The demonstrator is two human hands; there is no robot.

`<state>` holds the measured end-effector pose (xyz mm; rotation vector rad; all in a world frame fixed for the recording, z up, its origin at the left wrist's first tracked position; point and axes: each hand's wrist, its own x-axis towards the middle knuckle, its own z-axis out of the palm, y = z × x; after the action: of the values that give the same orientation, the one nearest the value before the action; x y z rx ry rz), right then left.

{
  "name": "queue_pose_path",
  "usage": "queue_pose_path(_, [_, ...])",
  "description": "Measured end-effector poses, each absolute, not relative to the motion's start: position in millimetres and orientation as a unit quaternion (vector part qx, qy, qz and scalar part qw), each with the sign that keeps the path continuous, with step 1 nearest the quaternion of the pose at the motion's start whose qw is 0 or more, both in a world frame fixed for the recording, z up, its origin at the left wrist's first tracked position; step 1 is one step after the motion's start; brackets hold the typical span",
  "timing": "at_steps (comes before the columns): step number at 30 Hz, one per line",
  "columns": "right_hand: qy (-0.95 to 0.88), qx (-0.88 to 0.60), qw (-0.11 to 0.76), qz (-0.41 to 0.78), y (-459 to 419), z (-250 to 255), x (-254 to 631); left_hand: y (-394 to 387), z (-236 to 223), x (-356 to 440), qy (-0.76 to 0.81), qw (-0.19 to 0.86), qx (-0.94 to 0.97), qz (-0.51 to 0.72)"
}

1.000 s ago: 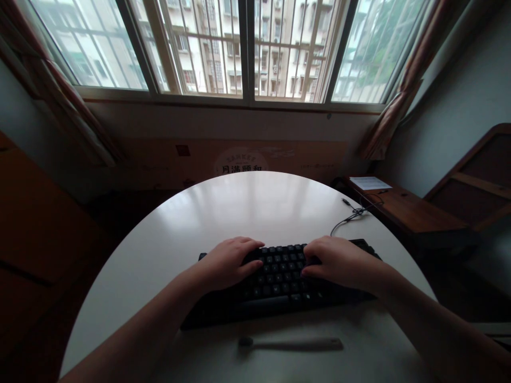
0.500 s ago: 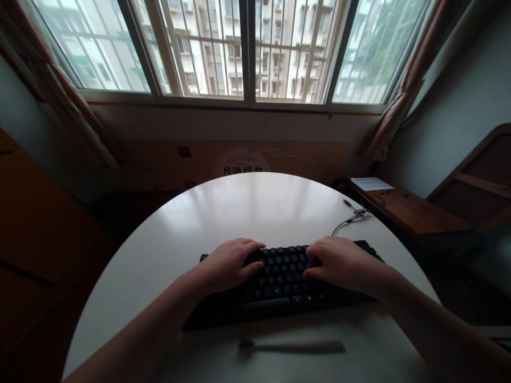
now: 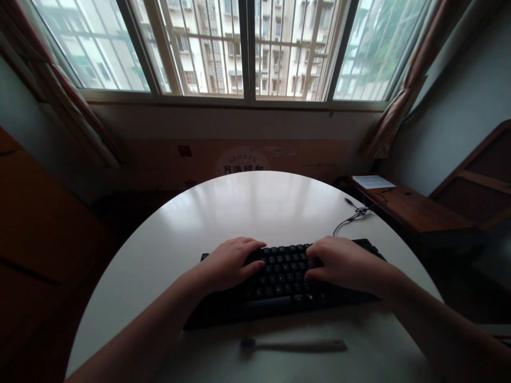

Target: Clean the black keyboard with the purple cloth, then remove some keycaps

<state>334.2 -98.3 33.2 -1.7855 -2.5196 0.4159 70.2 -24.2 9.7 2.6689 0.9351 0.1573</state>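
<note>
A black keyboard (image 3: pixel 279 274) lies slightly askew on the white round table (image 3: pixel 159 250). My left hand (image 3: pixel 233 261) rests over the keyboard's left part, fingers stretched out and thumb spread away from them. Over its right part is my right hand (image 3: pixel 334 263), with fingers curled down toward the thumb above the keys. Whatever those fingers may hold is hidden in shadow. Both hands cover some of the keys. Between the keyboard and me lies a toothbrush (image 3: pixel 295 346), its dark bristle head pointing left.
A black cable (image 3: pixel 356 214) runs from behind the keyboard and lies loosely coiled near the table's right edge. Beyond that edge stands a low wooden table (image 3: pixel 423 210) with a sheet of paper (image 3: pixel 374 182). A wide barred window (image 3: pixel 247 53) spans the far wall.
The whole view has shifted very slightly. Both hands keep nearly the same pose on the keyboard, and the toothbrush and cable stay where they were.
</note>
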Motion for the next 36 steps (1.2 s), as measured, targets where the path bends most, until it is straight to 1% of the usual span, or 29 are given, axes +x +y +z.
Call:
queue_pose_path(4, [-0.797, -0.594, 0.021, 0.108, -95.5, 30.8, 332.5, -23.2, 9.0, 70.1, 0.323, 0.154, 0.932, 0.057])
queue_pose_path(13, [-0.802, -0.577, 0.002, 0.158, -98.0, 35.4, 337.5, -24.1, 8.9, 69.7, 0.325, 0.153, 0.931, 0.060])
queue_pose_path(20, [-0.796, -0.594, 0.018, 0.120, -94.7, 30.4, 336.7, -23.4, 8.8, 69.8, 0.325, 0.154, 0.931, 0.059])
queue_pose_path(27, [-0.802, -0.578, 0.003, 0.152, -96.6, 32.8, 339.2, -23.8, 8.3, 69.2, 0.323, 0.156, 0.931, 0.060])
queue_pose_path(32, [-0.800, -0.588, 0.020, 0.113, -96.4, 29.1, 331.4, -24.3, 10.1, 70.5, 0.330, 0.157, 0.930, 0.049])
queue_pose_path(36, [-0.800, -0.585, 0.017, 0.133, -95.9, 31.9, 337.4, -23.7, 10.6, 71.6, 0.334, 0.153, 0.929, 0.046])
